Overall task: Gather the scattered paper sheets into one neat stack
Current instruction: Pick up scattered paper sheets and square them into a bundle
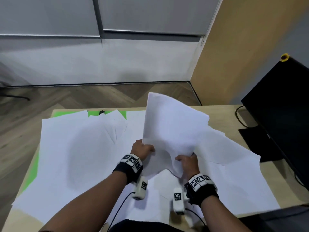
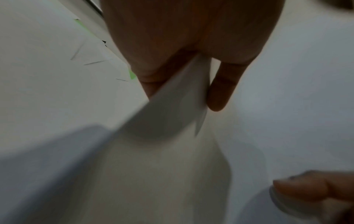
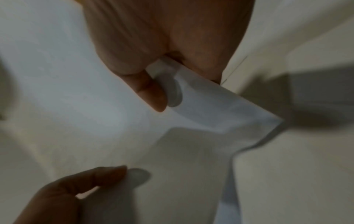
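A bunch of white paper sheets (image 1: pixel 172 128) is lifted off the table, tilted up and bent. My left hand (image 1: pixel 144 149) grips its lower left corner, thumb on top; the left wrist view shows the paper edge (image 2: pixel 178 97) pinched between thumb and fingers. My right hand (image 1: pixel 188 162) pinches the lower edge of the bunch, and in the right wrist view the sheet (image 3: pixel 210 103) runs out from between its thumb and fingers. More white sheets (image 1: pixel 75 148) lie spread and overlapping over the table.
A green mat (image 1: pixel 107 113) peeks out under the sheets at the table's (image 1: pixel 234 114) far edge and left side. A black monitor (image 1: pixel 284 106) with cables stands at the right. Wooden floor and grey cabinets lie beyond.
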Motion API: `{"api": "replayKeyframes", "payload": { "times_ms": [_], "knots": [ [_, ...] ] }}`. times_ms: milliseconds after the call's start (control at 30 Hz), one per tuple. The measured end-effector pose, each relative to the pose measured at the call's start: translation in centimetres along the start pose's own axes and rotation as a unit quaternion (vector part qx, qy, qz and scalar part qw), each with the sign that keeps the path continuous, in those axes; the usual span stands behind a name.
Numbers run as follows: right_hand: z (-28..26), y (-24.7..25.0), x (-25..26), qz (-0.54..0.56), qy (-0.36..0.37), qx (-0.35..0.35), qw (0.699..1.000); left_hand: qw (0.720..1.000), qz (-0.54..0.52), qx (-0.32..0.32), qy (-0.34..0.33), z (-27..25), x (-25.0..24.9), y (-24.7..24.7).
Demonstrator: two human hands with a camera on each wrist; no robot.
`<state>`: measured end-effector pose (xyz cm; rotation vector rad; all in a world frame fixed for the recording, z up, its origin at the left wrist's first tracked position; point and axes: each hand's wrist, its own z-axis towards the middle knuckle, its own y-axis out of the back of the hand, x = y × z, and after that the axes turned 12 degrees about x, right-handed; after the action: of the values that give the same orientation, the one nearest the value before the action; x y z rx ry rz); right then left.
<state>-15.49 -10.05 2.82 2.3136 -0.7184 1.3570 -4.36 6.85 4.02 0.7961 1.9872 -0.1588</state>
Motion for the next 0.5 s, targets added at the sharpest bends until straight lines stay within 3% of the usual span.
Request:
{"api": "replayKeyframes", "payload": {
  "times_ms": [133, 267, 400, 500],
  "knots": [
    [-0.6, 0.8, -0.8, -0.045, 0.035, 0.04, 0.998, 0.999, -0.02, 0.008, 0.032, 0.4, 1.3, 0.5],
    [-0.5, 1.3, -4.3, -0.135, -0.013, 0.067, 0.988, 0.989, 0.11, 0.073, 0.073, 0.3, 4.5, 0.3],
    [-0.1, 3.0, -7.5, -0.208, -0.082, 0.012, 0.975, 0.983, 0.165, -0.034, 0.069, 0.0, 8.3, 2.1],
    [0.2, 4.2, -7.9, -0.213, -0.104, -0.022, 0.971, 0.945, 0.285, -0.134, 0.093, 0.0, 10.1, 3.8]
  ]
}}
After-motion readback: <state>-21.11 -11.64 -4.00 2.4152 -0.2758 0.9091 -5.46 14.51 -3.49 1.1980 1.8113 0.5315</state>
